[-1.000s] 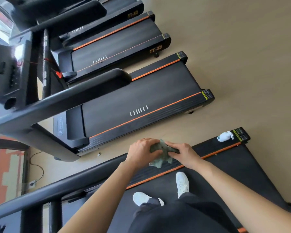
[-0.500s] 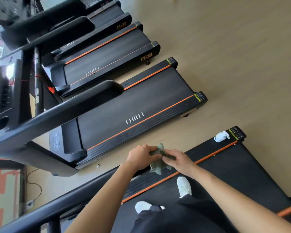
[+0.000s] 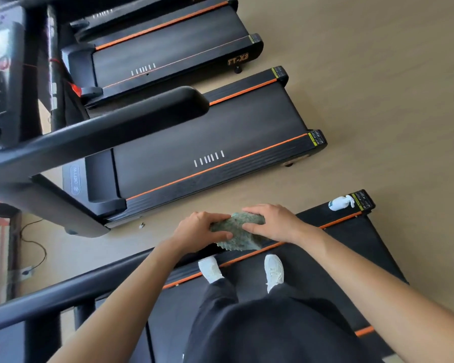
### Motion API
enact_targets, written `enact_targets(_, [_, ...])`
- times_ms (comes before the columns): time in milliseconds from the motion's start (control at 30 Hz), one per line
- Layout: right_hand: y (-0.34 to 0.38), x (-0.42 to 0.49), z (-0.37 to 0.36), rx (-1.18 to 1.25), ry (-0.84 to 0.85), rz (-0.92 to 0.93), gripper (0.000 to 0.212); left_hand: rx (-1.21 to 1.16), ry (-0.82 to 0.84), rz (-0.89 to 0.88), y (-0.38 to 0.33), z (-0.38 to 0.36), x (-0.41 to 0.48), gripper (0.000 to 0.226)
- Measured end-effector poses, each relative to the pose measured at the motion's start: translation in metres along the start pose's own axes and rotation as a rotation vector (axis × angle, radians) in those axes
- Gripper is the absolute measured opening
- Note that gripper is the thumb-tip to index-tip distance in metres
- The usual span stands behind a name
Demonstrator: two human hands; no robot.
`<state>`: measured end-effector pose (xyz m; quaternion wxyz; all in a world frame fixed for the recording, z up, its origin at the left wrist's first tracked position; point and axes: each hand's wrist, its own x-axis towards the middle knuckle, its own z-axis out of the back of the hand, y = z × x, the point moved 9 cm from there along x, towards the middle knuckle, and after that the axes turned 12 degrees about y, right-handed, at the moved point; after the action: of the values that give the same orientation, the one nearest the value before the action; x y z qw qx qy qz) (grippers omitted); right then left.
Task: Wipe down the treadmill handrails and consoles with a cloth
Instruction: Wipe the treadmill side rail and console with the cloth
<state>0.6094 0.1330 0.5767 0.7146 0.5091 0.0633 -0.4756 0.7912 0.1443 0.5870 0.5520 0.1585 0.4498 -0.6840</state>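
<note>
A grey-green cloth [image 3: 240,233] is bunched between both hands in front of me. My left hand [image 3: 198,229] grips its left side and my right hand [image 3: 271,222] lies over its right side with the thumb underneath. The cloth hangs just above the end of the black handrail [image 3: 63,292] of the treadmill I stand on, which runs down to the lower left. The neighbouring treadmill's black handrail [image 3: 121,124] crosses the upper left, and its console [image 3: 0,82] shows at the left edge.
A white spray bottle [image 3: 340,203] lies on the rear corner of my treadmill's side rail. My white shoes [image 3: 273,271] stand on the belt. More treadmills [image 3: 168,51] line the wooden floor above. A cable [image 3: 37,247] trails on the floor at left.
The view tilted down and shifted. Both hands reworked the cloth: it was pinched and dangling, and now it is spread wider, with my right hand flat over its top.
</note>
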Motion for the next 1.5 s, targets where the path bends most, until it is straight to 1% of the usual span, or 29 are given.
enact_targets(33, [0.005, 0.003, -0.001, -0.03, 0.031, -0.015, 0.06, -0.023, 0.01, -0.016, 0.007, 0.001, 0.0, 0.071])
enact_targets(67, [0.009, 0.007, -0.002, -0.049, 0.058, -0.025, 0.06, -0.051, 0.028, -0.037, 0.012, 0.002, 0.0, 0.069])
enact_targets(167, [0.022, 0.015, -0.004, -0.061, 0.118, -0.031, 0.055, -0.172, 0.122, -0.107, 0.028, 0.0, 0.005, 0.051])
enact_targets(200, [0.025, 0.017, -0.004, -0.07, 0.136, -0.039, 0.051, -0.209, 0.159, -0.126, 0.033, -0.002, 0.008, 0.051])
enact_targets(300, [0.026, 0.023, -0.003, -0.121, 0.223, -0.134, 0.049, -0.277, 0.26, -0.171, 0.041, -0.005, 0.019, 0.062])
enact_targets(333, [0.022, 0.024, -0.002, -0.112, 0.249, -0.177, 0.05, -0.286, 0.292, -0.182, 0.04, -0.006, 0.023, 0.061])
enact_targets(433, [0.014, 0.028, 0.001, -0.033, 0.304, -0.274, 0.05, -0.371, 0.39, -0.21, 0.033, -0.009, 0.035, 0.047])
enact_targets(533, [0.005, 0.031, 0.003, 0.054, 0.346, -0.343, 0.046, -0.452, 0.498, -0.251, 0.029, -0.013, 0.044, 0.05])
enact_targets(633, [0.002, 0.034, 0.004, 0.084, 0.396, -0.406, 0.053, -0.46, 0.575, -0.287, 0.032, -0.012, 0.046, 0.05])
enact_targets(800, [0.02, 0.05, -0.005, 0.011, 0.488, -0.441, 0.061, -0.488, 0.6, -0.329, 0.053, -0.012, 0.037, 0.055])
enact_targets(967, [0.058, 0.071, -0.028, -0.067, 0.578, -0.389, 0.054, -0.521, 0.579, -0.323, 0.091, -0.014, 0.019, 0.056])
enact_targets(1100, [0.08, 0.086, -0.049, -0.091, 0.657, -0.341, 0.06, -0.494, 0.567, -0.327, 0.122, -0.014, 0.0, 0.064])
enact_targets(1267, [0.108, 0.107, -0.078, -0.124, 0.726, -0.27, 0.066, -0.493, 0.522, -0.284, 0.163, -0.014, -0.023, 0.068])
enact_targets(1500, [0.144, 0.131, -0.11, -0.142, 0.762, -0.188, 0.066, -0.461, 0.523, -0.194, 0.209, -0.01, -0.061, 0.062])
